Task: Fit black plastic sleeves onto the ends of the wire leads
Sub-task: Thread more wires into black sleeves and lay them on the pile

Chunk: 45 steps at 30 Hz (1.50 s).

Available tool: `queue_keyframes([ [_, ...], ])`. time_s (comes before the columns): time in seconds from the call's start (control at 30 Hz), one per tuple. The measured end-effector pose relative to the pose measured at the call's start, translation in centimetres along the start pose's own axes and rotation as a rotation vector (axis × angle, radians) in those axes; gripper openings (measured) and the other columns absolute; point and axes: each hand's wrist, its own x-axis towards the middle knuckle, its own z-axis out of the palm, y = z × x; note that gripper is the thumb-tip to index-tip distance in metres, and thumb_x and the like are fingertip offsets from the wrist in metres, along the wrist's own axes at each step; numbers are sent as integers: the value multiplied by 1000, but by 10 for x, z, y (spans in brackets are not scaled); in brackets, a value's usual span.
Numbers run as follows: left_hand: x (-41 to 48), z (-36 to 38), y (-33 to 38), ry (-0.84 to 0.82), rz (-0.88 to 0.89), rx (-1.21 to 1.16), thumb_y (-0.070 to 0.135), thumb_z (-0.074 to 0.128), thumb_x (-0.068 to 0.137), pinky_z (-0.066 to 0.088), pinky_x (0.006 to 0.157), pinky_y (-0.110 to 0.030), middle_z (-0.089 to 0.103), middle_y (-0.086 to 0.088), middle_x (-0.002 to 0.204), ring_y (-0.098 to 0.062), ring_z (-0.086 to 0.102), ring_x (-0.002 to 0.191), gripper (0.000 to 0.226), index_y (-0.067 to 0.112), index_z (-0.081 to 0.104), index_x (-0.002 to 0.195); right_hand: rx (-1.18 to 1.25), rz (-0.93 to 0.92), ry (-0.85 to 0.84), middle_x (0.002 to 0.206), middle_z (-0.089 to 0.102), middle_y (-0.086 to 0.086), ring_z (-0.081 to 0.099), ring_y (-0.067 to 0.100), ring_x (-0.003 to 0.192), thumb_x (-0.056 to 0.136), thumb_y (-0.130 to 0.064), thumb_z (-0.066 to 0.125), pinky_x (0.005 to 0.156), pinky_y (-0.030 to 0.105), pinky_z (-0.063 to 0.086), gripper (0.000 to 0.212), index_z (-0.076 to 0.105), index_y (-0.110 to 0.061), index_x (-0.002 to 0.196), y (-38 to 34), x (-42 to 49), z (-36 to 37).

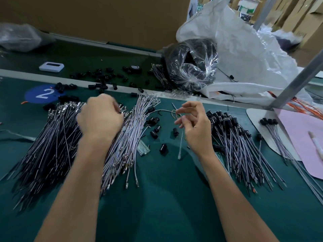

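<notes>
Left hand: fist curled over the heap of bare wire leads, blurred, so I cannot tell if it grips any. Right hand: fingers loosely bent, thumb and forefinger tips apart. A thin yellowish loop sits at the forefinger, and I cannot tell if it is pinched.

Loose black sleeves lie on the green bench between your hands. The sleeved leads are piled just right of your right hand.

Likely step: picking up the next lead.
- Pull 1 lead only, gripping near its terminal end.
- Take 1 sleeve in the right hand, line the bore up straight, and push until seated.
- Don't drag neighbours out of the heap.

Writing: blue round sticker reads "2". Nothing else is legible.
</notes>
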Motion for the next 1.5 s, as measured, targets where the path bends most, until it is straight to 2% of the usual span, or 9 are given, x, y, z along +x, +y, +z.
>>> queue_keyframes([
  [0.23,2,0,-24,-160,-80,46,15,75,84,44,68,-34,66,-7,90,-26,53,78,9,23,72,86,91,36,53,128,47,-38,74,18,75,92,8,56,72,27,60,51,32,-19,128,-2,0,-3],
  [0.37,5,-1,-25,-145,-75,19,10,71,86,45,62,-33,67,-6,82,-28,60,78,11,20,75,82,152,143,57,158,20,4,74,20,82,90,3,64,78,26,58,58,34,-20,133,1,1,-5],
  [0.47,2,-3,-24,-123,-64,39,12,69,88,49,65,-35,68,-10,84,-32,63,82,8,16,75,86,230,256,72,144,45,13,73,12,88,83,-1,72,75,22,57,30,61,-7,111,2,3,-5],
  [0.57,-1,-6,-20,-80,-40,48,12,64,91,48,66,-36,68,-11,87,-33,62,82,10,14,74,92,314,318,110,107,71,19,72,10,91,83,1,72,71,23,58,3,72,1,85,3,4,-5],
  [0.7,-12,-12,3,89,274,-241,8,69,88,54,74,-31,72,-7,90,-20,65,73,10,12,71,98,402,308,128,74,73,5,66,14,64,84,-10,72,62,22,53,6,77,-13,81,-2,4,-11],
  [0.83,-41,2,40,-65,753,-511,-12,67,79,55,74,-25,72,-2,85,-14,67,74,23,8,74,87,551,387,51,73,70,5,59,9,63,73,-19,74,60,19,47,10,79,-13,78,-7,5,-14],
  [0.93,-55,27,50,-137,908,-521,-14,63,74,52,74,-30,72,-2,83,-20,67,74,24,7,73,81,575,464,-52,73,71,6,62,12,66,69,-21,74,63,20,52,13,80,-13,77,-10,3,-12],
  [1.23,-60,54,50,-164,993,-493,-12,59,72,56,68,-37,74,-2,87,-24,69,77,30,10,75,84,586,539,-157,74,72,5,66,12,67,84,-5,67,59,19,52,17,77,-9,72,-13,4,-10],
  [1.5,-65,53,50,-215,973,-543,-3,57,74,56,65,-37,74,-4,80,-24,69,72,23,8,75,81,616,498,-115,75,71,5,62,10,63,85,-15,69,54,18,49,12,79,-13,80,-9,3,-9],
])
